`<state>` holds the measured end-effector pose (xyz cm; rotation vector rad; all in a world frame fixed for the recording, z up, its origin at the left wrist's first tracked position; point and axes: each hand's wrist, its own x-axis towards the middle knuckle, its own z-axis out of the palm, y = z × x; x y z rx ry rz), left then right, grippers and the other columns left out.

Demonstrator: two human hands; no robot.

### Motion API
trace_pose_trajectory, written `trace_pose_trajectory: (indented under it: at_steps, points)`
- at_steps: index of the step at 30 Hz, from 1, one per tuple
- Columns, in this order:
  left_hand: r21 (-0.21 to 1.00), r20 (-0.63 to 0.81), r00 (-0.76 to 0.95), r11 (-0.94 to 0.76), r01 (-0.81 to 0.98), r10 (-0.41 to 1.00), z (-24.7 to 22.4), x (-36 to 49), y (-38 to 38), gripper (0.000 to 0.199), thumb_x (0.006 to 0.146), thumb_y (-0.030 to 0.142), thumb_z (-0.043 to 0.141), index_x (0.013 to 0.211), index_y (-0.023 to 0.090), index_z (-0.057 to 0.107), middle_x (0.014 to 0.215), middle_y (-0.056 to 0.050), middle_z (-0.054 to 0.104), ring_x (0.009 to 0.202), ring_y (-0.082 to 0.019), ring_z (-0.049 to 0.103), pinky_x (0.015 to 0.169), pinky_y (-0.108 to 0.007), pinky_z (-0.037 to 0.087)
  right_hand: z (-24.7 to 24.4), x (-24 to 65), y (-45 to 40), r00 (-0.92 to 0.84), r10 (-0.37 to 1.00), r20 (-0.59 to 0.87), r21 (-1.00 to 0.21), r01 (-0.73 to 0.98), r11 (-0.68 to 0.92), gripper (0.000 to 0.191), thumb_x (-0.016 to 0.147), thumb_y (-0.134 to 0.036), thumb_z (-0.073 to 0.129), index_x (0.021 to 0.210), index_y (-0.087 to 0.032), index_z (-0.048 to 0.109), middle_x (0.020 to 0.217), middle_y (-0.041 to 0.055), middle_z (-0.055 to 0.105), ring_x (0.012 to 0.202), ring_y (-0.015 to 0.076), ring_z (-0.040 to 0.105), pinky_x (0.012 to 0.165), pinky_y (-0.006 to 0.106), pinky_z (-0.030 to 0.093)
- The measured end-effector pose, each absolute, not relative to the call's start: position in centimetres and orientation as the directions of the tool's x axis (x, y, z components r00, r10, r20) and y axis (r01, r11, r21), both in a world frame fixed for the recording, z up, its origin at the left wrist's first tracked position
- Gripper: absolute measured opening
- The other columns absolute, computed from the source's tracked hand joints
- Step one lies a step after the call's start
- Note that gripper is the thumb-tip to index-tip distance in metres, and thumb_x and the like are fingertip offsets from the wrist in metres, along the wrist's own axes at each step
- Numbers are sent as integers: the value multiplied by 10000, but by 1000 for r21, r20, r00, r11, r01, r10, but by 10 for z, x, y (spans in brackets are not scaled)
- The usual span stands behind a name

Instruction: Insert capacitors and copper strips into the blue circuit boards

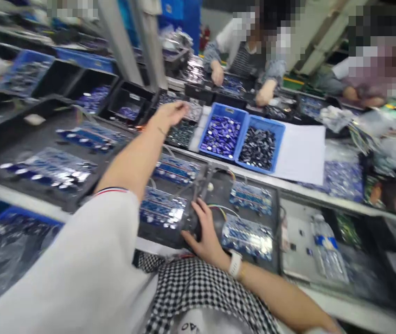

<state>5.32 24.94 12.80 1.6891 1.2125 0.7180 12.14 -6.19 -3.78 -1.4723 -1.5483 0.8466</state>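
My left hand (173,113) reaches out over small black bins at the far side of the bench. Its fingers are drawn together above a bin of small dark parts (180,133); anything between them is too blurred to make out. Nearer to me, my right hand (205,232), with a white watch on the wrist, grips the rim of a black tray (191,227) where two trays meet. Blue circuit boards (165,207) lie in the left one of these trays. More circuit boards (248,235) with thin wires lie in the right one.
Blue bins hold purple-blue parts (220,134) and black parts (258,146), beside a white sheet (302,150). A larger tray (17,134) with boards stands left. A plastic bottle (326,248) lies right. Metal posts (147,46) rise behind. Co-workers' hands (265,93) are across the bench.
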Motion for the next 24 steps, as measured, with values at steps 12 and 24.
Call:
trace_pose_trajectory:
  at_steps: [12,24]
  points:
    - [890,-432,624,420,178,651,50,100,176,119,918,103,602,805,91,565,700,14,604,618,-15,512,611,-108,470,-2,121,-13,-55,975,213,-887,407,217,335,927,-260,581,1255,-193,599,1162,-9,704,1029,108,673,962,195,500]
    - [626,-619,717,752,205,320,33,98,94,148,783,182,777,734,89,672,570,12,531,427,-15,413,390,-116,360,6,206,-33,598,755,268,-959,240,151,168,829,-200,718,970,-289,746,996,6,712,973,154,662,882,342,564]
